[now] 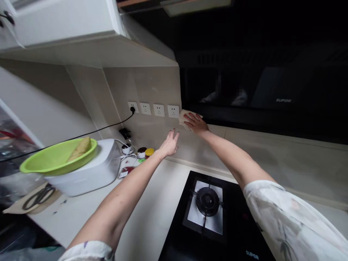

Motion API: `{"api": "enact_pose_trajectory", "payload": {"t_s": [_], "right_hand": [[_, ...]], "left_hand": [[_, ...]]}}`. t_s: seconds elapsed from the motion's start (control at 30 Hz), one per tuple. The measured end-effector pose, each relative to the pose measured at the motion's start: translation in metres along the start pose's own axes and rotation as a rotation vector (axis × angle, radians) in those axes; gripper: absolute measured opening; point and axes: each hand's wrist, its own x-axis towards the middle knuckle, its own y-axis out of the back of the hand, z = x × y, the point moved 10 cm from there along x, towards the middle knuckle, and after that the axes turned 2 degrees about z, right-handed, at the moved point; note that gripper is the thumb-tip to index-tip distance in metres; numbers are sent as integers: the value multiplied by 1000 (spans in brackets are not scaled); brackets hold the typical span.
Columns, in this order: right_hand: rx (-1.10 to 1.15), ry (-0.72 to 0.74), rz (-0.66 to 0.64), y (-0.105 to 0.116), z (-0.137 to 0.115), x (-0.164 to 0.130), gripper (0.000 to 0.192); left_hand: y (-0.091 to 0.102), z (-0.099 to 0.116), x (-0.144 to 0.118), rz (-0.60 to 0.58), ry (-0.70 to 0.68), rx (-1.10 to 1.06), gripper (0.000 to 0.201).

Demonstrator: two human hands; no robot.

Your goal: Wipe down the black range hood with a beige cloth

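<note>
My right hand (196, 122) lies flat on a pale cloth (183, 116), fingers spread and pressing it against the tiled wall (152, 87), at the corner where the wall meets the dark range hood (261, 90). The cloth shows only at its upper and left edges; the rest is under my palm. It sits just beside the rightmost of four wall sockets (173, 111).

My left hand (170, 143) is open and holds nothing, fingers straight and together, palm toward the wall, just above the back edge of the bench (152, 214). I cannot tell whether the fingertips touch the tiles.

A black cable (108, 126) is plugged into the leftmost socket and runs off to the left. Below the sockets, at the back of the bench, stand small jars (145, 152), one with a yellow lid, amid white cords.

On the left a white appliance (92, 170) carries a green bowl (54, 159) with a yellowish oblong item lying in it. Black scissors (39, 197) lie on a board near the bench's left edge.

Beneath my right arm a black gas hob (209, 210) is set into the bench, one burner in view, unlit. The brand mark SUPOR reads on both hob and hood.
</note>
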Motion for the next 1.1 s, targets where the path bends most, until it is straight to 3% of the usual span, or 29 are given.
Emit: {"api": "enact_pose_trajectory", "payload": {"t_s": [0.17, 0.3, 0.4, 0.6, 0.87, 1.1], "right_hand": [[16, -25, -36, -5, -21, 35, 62], [47, -68, -54, 1, -19, 33, 63], [68, -118, -63, 8, -8, 19, 62], [31, -187, -59, 15, 38, -39, 64], [-84, -244, 18, 29, 119, -158, 72], [-129, -336, 5, 53, 184, -258, 75]], "left_hand": [[-4, -25, -30, -77, 32, 59, 80], [-9, -32, -39, -143, 103, 85, 72], [-11, -20, -34, -168, 99, 77, 68], [-4, 26, -10, -156, 33, 68, 70], [14, 110, 25, -106, -18, 65, 74], [35, 186, 69, 35, -53, 71, 89]]}}
